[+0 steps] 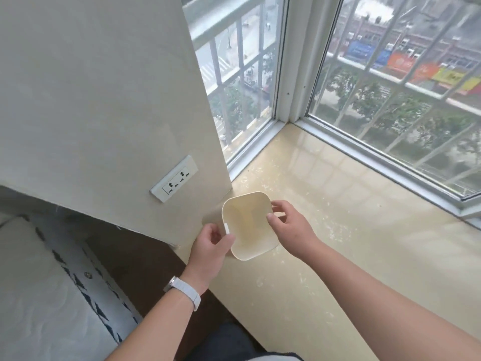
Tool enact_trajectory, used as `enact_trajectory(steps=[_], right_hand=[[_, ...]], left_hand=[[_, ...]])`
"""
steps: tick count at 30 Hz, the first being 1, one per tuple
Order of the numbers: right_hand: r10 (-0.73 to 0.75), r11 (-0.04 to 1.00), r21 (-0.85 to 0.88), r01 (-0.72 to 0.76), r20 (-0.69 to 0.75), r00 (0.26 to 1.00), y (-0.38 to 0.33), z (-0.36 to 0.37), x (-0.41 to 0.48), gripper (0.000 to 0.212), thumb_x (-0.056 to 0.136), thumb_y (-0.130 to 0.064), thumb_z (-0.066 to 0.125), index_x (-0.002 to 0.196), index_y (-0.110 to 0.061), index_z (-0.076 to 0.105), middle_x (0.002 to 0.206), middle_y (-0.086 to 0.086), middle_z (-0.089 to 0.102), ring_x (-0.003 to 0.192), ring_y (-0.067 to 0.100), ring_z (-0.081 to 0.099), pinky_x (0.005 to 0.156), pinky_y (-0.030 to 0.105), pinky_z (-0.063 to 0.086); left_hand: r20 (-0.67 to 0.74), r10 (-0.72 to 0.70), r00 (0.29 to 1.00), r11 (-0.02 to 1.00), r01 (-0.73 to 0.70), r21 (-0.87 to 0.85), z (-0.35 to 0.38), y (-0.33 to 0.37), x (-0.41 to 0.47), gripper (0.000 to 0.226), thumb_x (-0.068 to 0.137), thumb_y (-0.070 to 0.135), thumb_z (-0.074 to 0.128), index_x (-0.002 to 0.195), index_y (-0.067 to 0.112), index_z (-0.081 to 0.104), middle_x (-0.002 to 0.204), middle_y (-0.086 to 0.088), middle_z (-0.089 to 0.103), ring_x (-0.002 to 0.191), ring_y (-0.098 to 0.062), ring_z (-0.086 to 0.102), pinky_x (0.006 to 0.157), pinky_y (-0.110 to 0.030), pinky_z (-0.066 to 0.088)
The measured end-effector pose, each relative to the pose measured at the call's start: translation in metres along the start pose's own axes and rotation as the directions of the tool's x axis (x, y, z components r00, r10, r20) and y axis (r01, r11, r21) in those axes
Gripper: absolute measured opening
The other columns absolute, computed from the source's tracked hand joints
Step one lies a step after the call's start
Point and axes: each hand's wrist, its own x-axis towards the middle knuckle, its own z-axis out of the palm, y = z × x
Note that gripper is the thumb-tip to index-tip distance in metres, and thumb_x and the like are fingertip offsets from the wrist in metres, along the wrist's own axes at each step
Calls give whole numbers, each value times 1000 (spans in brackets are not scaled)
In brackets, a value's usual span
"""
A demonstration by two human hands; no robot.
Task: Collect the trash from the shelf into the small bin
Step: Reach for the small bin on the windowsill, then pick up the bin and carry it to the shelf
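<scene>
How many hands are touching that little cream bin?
2: the left hand grips the cream plastic bin at its near-left rim, and the right hand holds its right rim.

bin [248,225] on sill [338,230], right of wall [104,100] | socket [174,179] on wall | windows [390,87] behind sill

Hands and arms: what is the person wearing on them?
Both arms are bare, with no sleeves showing. The left wrist wears a white watch with a smooth white band and a pale, silvery case. The left hand and right hand have no gloves and no rings that I can see.
</scene>
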Motion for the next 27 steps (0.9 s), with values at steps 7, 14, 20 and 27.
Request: enact_trajectory(steps=[7, 14, 20, 27], right_hand=[[-32, 997, 71, 44, -163, 986, -37, -11, -44, 35, 97, -31, 54, 132, -31, 51, 117, -18, 61, 91, -2, 65, 77, 32, 56], [-63, 986, 122, 113, -353, 933, -74, -8, -88, 23, 96, -24, 54, 110, -42, 55, 104, -19, 69, 88, -1, 66, 79, 31, 55], [-84, 976, 127, 180, -542, 836, -92, -5, -123, 26, 97, -20, 56, 114, -40, 54, 110, -20, 66, 91, -3, 64, 76, 22, 50], [-67, 975, 102, 195, -707, 704, -85, -1, -172, 30, 98, -15, 55, 113, -41, 52, 113, -22, 63, 93, -7, 61, 72, 9, 47]], left_hand=[[162, 144, 976, 989, -134, -69, -24, 45, -6, 50, 65, 39, 76, 96, 2, 65, 93, -18, 72, 87, -33, 67, 83, -48, 55], [407, 306, 861, 951, -251, -182, -45, 92, -9, 49, 71, 29, 74, 103, -6, 63, 89, -6, 74, 84, -14, 69, 73, -21, 54], [537, 379, 754, 924, -284, -254, -47, 113, -8, 58, 64, 40, 73, 101, -4, 63, 85, -1, 72, 80, -11, 68, 72, -18, 53], [708, 347, 615, 938, -225, -264, -25, 118, -11, 49, 67, 37, 74, 97, 0, 63, 95, -16, 67, 89, -24, 63, 85, -38, 48]])
